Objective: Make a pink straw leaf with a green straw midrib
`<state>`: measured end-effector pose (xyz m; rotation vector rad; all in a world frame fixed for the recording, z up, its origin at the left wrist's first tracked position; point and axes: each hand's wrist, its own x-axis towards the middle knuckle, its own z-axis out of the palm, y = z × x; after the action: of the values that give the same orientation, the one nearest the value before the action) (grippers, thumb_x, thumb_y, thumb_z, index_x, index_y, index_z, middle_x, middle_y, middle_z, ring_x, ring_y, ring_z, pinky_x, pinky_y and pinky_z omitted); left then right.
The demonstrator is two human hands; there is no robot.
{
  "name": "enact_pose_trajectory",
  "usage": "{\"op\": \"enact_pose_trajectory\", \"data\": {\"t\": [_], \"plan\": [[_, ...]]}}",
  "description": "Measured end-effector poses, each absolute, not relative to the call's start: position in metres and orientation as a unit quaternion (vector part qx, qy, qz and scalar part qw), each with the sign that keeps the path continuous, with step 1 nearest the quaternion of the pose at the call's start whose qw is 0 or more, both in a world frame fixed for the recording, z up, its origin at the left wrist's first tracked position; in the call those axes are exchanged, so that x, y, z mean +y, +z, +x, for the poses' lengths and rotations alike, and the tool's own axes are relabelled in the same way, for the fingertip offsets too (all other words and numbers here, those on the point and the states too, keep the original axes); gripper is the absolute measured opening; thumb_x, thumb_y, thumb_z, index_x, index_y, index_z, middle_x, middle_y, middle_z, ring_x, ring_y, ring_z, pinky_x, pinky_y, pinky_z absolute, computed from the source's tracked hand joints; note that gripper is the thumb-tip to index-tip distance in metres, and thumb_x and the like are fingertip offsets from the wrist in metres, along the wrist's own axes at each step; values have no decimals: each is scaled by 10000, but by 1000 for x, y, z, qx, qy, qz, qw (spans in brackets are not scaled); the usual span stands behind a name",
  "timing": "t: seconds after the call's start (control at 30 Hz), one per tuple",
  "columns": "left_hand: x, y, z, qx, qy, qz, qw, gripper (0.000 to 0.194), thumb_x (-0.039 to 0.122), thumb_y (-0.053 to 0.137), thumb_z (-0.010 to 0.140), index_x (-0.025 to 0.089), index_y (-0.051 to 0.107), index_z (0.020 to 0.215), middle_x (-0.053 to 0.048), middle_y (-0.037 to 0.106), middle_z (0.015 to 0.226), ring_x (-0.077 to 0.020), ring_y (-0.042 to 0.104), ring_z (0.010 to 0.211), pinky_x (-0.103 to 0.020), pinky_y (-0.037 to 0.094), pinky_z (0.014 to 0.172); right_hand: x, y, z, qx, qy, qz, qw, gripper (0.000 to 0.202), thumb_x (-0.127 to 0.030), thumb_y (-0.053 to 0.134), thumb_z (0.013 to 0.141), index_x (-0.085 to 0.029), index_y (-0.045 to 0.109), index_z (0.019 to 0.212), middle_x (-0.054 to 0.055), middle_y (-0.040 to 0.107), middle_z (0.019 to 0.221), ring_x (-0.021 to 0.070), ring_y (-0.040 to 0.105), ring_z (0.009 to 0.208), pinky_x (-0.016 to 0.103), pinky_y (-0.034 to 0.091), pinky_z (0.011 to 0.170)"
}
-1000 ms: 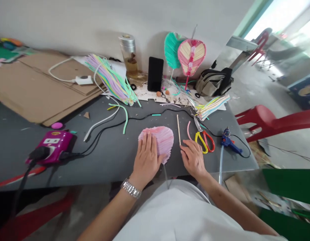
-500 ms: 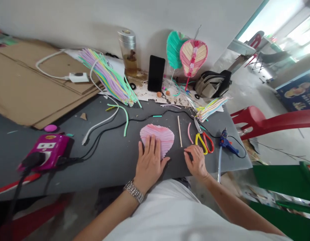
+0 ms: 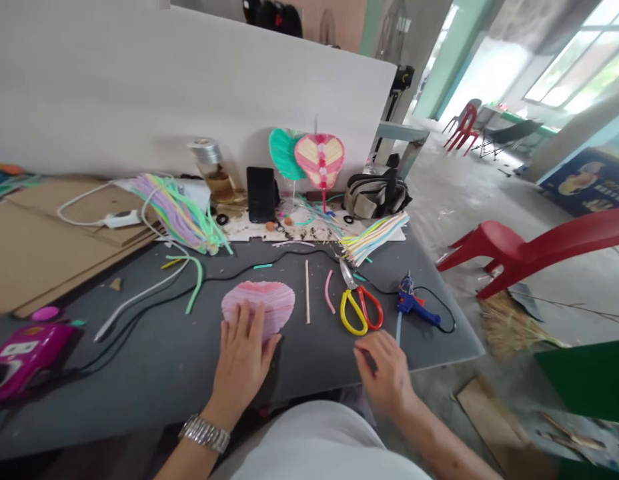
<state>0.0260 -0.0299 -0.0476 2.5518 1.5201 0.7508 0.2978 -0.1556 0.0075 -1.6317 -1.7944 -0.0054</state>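
The left hand [image 3: 242, 357] lies flat and wide on the pink pleated fan [image 3: 275, 300] on the gray table [image 3: 189, 377], hiding the fan's lower part. The right hand [image 3: 388, 370] curls near the scissors [image 3: 351, 285]; I can't tell if it holds anything. The purple power socket [image 3: 32, 353] is cut off.

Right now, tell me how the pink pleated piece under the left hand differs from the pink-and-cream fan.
The pink pleated piece lies on the table, partly covered by the left hand; the pink-and-cream fan stands roughly upright at the back, uncovered. The piece looks pink throughout; the fan adds cream panels and a central decorated strip. Both show pink.
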Motion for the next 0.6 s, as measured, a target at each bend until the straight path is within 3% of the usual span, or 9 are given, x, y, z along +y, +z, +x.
{"op": "enact_pose_trajectory", "data": {"t": [0.17, 0.33, 0.43, 0.6], "plan": [[-16, -38, 62, 587, 252, 766, 75, 591, 455, 446, 1016, 114, 457, 1499, -312, 314, 1626, -490, 258, 1533, -740, 318, 1136, -183, -7, 367, -580, -33, -746, 326, 95, -242, 547, 962, -238, 590, 878, 18, 620, 743, 192, 589, 647, 308, 436, 622], [-7, -29, 69, 606, 328, 713, 135, 603, 467, 556, 965, 135, 487, 1464, -251, 289, 1660, -392, 229, 1569, -608, 246, 1251, -169, -28, 395, -545, -37, -768, 333, 107, -287, 519, 963, -240, 586, 894, 30, 645, 745, 206, 600, 637, 308, 429, 610], [-11, -25, 61, 608, 409, 657, 176, 527, 478, 540, 978, 162, 542, 1399, -196, 415, 1608, -327, 353, 1527, -524, 279, 1262, -159, -35, 416, -542, -32, -766, 344, 160, -295, 490, 981, -230, 599, 883, 64, 679, 804, 224, 633, 705, 325, 458, 676], [-18, -19, 57, 629, 502, 551, 219, 426, 475, 555, 964, 147, 644, 1221, -161, 674, 1334, -269, 638, 1237, -437, 465, 1135, -149, -40, 453, -517, -34, -772, 369, 294, -430, 508, 966, -191, 657, 880, 89, 690, 786, 218, 619, 659, 320, 454, 638]]}}
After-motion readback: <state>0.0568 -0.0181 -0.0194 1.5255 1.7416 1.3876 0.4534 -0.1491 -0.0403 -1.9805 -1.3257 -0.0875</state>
